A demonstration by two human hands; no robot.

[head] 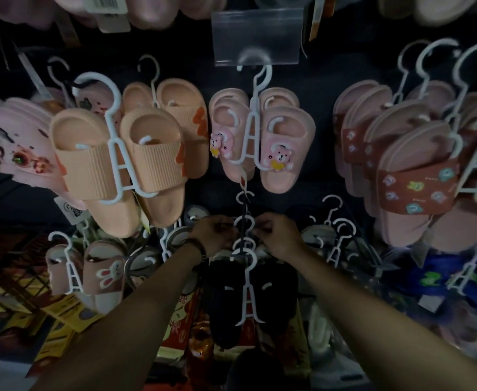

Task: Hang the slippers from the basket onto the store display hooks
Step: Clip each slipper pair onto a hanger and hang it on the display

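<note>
Left hand: fingers curled at the white hanger top; grip cannot be told.
Right hand: the same, just opposite.
Black slippers: hung straight down below both hands.

Ribbed matt foam orange slippers, smooth white plastic hangers, clear glossy plastic tag holder

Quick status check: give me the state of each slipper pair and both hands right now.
Black pair: on white hanger, hook at the dark strip, both hands on it.
Orange pair: hanging.
Bear pair: hanging from the top hook.
Red-strap pairs: hanging, stacked.
Bunny pair: hanging, lower left.
Left hand: fingers closed at the hook.
Right hand: fingers pinching the hook.
</note>
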